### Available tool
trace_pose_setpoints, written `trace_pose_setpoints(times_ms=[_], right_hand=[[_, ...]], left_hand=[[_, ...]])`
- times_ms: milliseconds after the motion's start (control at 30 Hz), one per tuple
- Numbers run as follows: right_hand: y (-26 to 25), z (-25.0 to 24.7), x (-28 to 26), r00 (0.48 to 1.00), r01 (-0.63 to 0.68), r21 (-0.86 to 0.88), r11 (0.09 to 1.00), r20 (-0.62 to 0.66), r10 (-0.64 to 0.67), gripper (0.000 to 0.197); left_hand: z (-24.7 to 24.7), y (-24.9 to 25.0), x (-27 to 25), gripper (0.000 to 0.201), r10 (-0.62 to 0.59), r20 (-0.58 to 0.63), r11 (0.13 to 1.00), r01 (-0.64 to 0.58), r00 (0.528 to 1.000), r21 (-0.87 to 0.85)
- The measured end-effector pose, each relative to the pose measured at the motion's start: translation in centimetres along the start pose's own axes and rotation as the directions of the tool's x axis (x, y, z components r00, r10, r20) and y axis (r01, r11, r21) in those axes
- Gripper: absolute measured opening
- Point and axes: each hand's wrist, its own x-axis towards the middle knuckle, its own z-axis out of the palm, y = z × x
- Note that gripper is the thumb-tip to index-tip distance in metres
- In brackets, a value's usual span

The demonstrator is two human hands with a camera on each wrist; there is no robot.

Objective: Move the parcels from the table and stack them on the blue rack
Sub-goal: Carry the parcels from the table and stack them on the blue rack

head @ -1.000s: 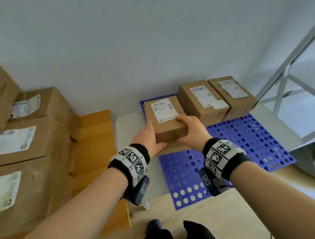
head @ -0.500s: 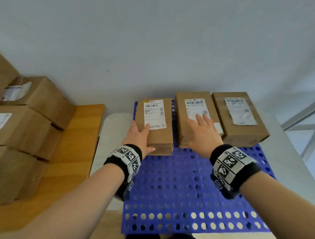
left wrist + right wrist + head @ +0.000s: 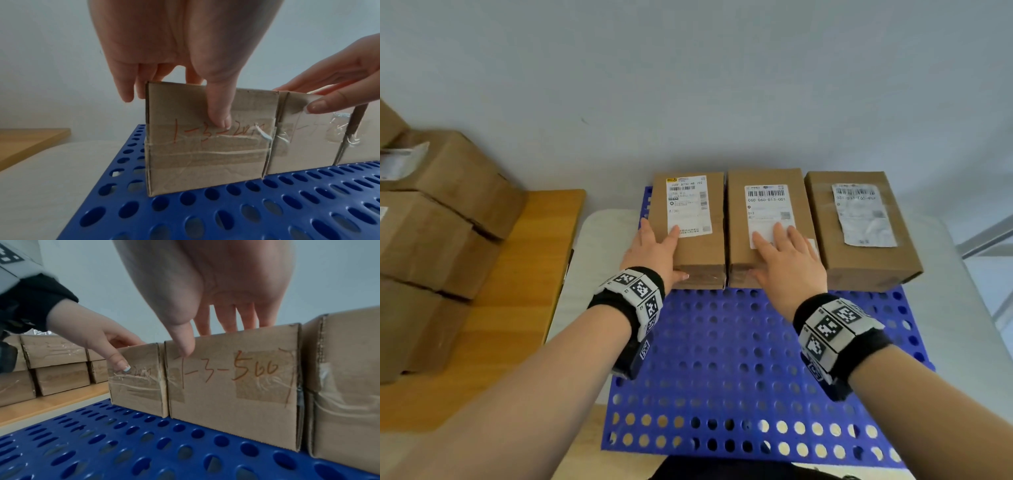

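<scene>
Three brown parcels stand in a row along the far edge of the blue rack [image 3: 722, 359]. My left hand [image 3: 654, 253] rests on the left parcel [image 3: 695, 246], with straight fingers over its top and left side. Its thumb [image 3: 218, 110] presses the parcel's near face [image 3: 205, 154]. My right hand [image 3: 787, 263] lies flat on the middle parcel [image 3: 763, 185], its thumb [image 3: 185, 344] against the near face [image 3: 236, 394]. The right parcel [image 3: 859, 267] is untouched. Neither hand lifts anything.
Several more parcels [image 3: 431, 222] are stacked on the wooden table [image 3: 517, 308] at the left. The rack lies on a white surface [image 3: 599, 240] against a grey wall. A metal frame [image 3: 989, 236] shows at the right edge. The rack's near half is bare.
A second ago both hands held the left parcel over the rack; it now stands beside the other two. My right hand has shifted onto the middle parcel.
</scene>
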Motion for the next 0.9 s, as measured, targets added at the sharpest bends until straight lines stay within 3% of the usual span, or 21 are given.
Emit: trace_pose_setpoints(times_ms=[133,233,767,900], right_hand=[[0.0,0.3,0.1,1.000,-0.010,-0.013,1.000,-0.020,0.010,0.061],[-0.1,0.6,0.1,0.999,-0.020,-0.018,1.000,-0.036,0.019,0.061],[-0.3,0.7,0.1,0.998,-0.026,-0.027,0.999,-0.058,0.025,0.062],[-0.2,0.3,-0.2,0.999,-0.018,0.039,0.999,-0.043,0.019,0.063]], left_hand=[[0.3,1.2,-0.5,0.091,0.144,-0.096,0.985,-0.133,0.985,0.108],[0.6,2.2,-0.4,0.080,0.232,-0.068,0.968,-0.224,0.970,0.110],[0.5,2.6,0.4,0.075,0.241,-0.016,0.964,-0.237,0.970,0.118],[0.3,2.5,0.3,0.076,0.242,-0.028,0.967,-0.239,0.970,0.092]])
